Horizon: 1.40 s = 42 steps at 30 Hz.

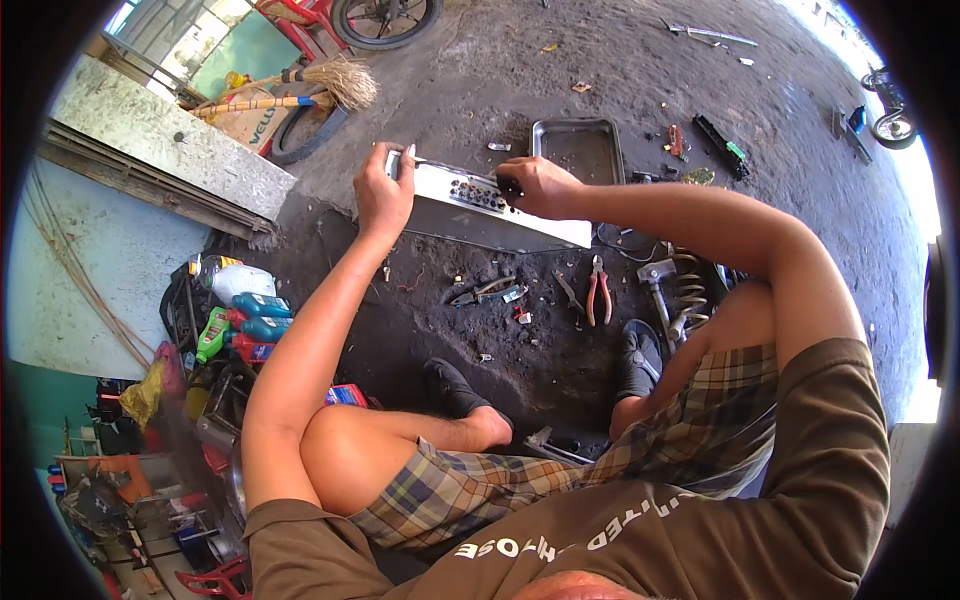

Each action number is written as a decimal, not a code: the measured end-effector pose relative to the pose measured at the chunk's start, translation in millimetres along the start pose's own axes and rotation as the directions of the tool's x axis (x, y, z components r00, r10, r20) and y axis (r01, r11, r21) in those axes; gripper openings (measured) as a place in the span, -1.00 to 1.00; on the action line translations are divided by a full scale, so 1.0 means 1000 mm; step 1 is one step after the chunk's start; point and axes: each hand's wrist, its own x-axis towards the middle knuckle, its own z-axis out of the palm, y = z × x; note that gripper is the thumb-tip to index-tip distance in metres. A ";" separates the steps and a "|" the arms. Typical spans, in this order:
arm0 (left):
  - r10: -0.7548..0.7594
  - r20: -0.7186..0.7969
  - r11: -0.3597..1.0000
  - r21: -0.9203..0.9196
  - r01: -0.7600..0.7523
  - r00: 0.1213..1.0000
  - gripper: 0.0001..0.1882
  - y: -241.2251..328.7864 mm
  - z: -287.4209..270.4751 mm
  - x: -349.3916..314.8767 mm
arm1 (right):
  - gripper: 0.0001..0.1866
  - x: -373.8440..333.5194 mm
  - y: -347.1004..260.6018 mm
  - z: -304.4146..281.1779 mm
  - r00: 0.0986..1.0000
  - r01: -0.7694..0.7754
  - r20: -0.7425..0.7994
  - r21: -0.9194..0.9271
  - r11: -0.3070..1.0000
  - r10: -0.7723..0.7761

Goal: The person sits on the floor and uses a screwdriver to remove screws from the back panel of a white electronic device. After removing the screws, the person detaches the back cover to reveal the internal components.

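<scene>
A long silver metal casing with a dark, flat face lies across the ground in front of me. Rows of small black knobs or sockets fill the middle of its bright strip. My left hand is closed on the casing's left end, thumb raised along the edge. Over the right part of the strip, my right hand has its fingers curled together around something dark; what it is remains hidden. Nearer my feet lie red-handled pliers and another pair of pliers.
Behind the casing is a rectangular metal tray. Circuit boards lie to its right. A hammer and a coil spring stand by my right knee. Bottles crowd the left side, below a wall ledge. A broom lies farther back.
</scene>
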 end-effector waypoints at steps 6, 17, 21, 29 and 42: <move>0.019 -0.006 1.000 0.006 -0.019 1.000 -0.77 -0.005 0.001 -0.001 | -0.62 -0.005 0.039 -0.026 0.964 -0.266 -0.010 -0.150 0.952 0.267; -0.035 -0.002 0.999 0.014 0.035 0.999 -0.70 -0.012 0.002 -0.005 | -0.59 -0.096 0.141 -0.095 0.782 -0.219 0.343 -0.630 0.745 0.520; -0.074 0.011 0.997 0.030 0.073 0.997 -0.68 -0.024 -0.010 -0.008 | -0.69 -0.121 0.105 -0.084 0.524 -0.136 0.544 -0.705 0.695 0.655; -0.023 0.046 0.999 0.024 0.022 0.999 -0.68 -0.004 -0.001 0.005 | -0.74 -0.254 0.139 0.031 0.814 -0.430 0.227 -0.384 0.817 0.534; -0.004 0.034 0.999 0.042 0.002 0.999 -0.71 -0.021 -0.009 0.005 | -0.89 -0.273 0.151 0.118 0.871 -0.323 0.122 -0.588 0.742 0.476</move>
